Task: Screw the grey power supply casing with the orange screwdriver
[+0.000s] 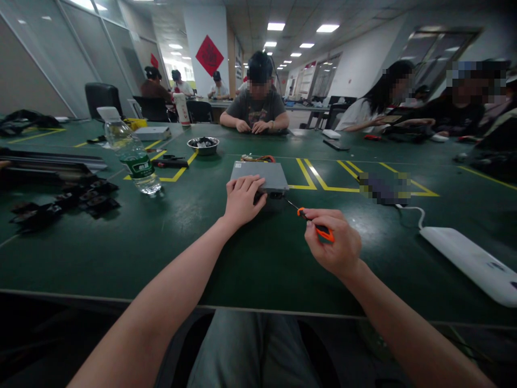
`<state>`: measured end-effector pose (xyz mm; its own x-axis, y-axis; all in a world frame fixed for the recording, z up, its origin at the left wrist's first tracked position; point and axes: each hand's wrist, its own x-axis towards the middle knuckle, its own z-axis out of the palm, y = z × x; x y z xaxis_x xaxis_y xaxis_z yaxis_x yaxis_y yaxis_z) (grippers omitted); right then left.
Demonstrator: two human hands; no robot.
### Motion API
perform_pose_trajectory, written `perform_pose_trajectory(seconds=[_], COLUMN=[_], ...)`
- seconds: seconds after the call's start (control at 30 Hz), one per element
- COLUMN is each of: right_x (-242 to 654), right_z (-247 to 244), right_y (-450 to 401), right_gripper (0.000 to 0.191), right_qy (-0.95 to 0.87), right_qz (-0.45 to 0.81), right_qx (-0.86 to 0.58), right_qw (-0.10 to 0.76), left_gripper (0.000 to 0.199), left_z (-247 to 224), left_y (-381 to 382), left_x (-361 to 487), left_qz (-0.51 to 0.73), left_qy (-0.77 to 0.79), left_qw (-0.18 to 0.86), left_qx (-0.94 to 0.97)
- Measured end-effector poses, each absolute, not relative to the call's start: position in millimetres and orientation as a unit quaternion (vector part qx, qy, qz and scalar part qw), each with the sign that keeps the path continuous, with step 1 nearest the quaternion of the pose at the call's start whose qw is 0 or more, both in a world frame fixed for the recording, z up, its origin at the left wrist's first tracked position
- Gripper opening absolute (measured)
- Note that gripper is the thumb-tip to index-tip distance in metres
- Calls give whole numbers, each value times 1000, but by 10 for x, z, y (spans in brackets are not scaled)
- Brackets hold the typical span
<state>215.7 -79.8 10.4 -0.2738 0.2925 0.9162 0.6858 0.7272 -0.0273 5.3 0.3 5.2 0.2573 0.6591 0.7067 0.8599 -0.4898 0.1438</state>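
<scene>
A flat grey computer power supply unit [264, 173] lies on the green table in front of me, its bundle of coloured wires [258, 159] at the far side. My left hand [245, 199] grips its near left part, fingers over the top and thumb at the front face. My right hand [335, 240] is closed around the orange-and-black handle of a screwdriver [302, 212]. The thin shaft points left and away, its tip at the near right corner of the unit. Whether the tip sits on a screw is too small to tell.
A water bottle [135, 156] stands left, near black parts [68, 202]. Beyond is a metal bowl [203, 145] with small items. At right lie a white power bank [468, 261] with a cable and a blurred phone-like object [383, 188]. A person [256, 102] sits opposite.
</scene>
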Motion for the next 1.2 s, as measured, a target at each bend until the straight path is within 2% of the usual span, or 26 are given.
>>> perform_pose_trajectory(seconds=[0.4, 0.53, 0.67, 0.83, 1.07, 1.2], right_x=[2151, 2126, 2081, 2045, 2045, 2026], right_z=[107, 143, 156, 137, 151, 142], right_y=[-794, -848, -888, -872, -860, -860], right_gripper=[27, 20, 23, 32, 23, 31], right_qy=[-779, -779, -760, -769, -797, -796], right_qz=[-205, -284, -351, -349, -299, -305], right_qx=[-316, -321, -328, -276, -284, -279], right_qw=[502, 457, 439, 460, 440, 443], left_gripper=[33, 34, 34, 31, 31, 31], left_z=[54, 55, 52, 46, 48, 48], left_y=[2, 0, 1, 7, 5, 5], left_x=[56, 57, 58, 64, 65, 65], left_qz=[-364, -366, -368, -370, -369, -372], left_qy=[-488, -486, -482, -484, -487, -485], left_qw=[145, 146, 147, 150, 145, 145], left_qx=[-779, -780, -781, -779, -779, -778])
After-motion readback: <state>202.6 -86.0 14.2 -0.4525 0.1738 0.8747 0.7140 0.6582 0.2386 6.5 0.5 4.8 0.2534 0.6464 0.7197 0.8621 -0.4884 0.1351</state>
